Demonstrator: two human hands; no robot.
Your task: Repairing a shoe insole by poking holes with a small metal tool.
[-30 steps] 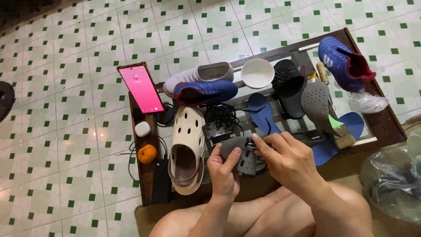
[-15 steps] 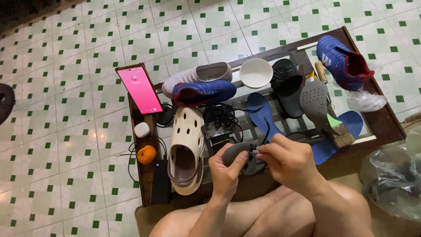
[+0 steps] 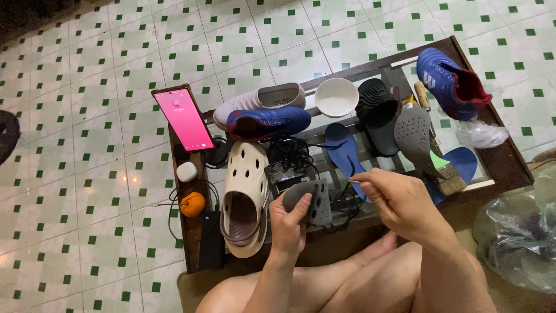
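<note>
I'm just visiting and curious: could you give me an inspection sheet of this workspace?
Surface: low dark table with glass top.
Job's things: grey insole; thin tool, kind unclear.
Clutter: cream clog, blue shoe, white shoe, bowl, phone, orange, brush.
Hands: left hand holds the insole; right hand pinches the tool.
Cables: black tangle mid-table.
Surroundings: green-and-white tiled floor, plastic bag.

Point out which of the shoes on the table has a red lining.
The blue sports shoe at the table's far right corner: its collar and inside are red. The other blue shoe, white sneaker and cream clog show none.
</note>
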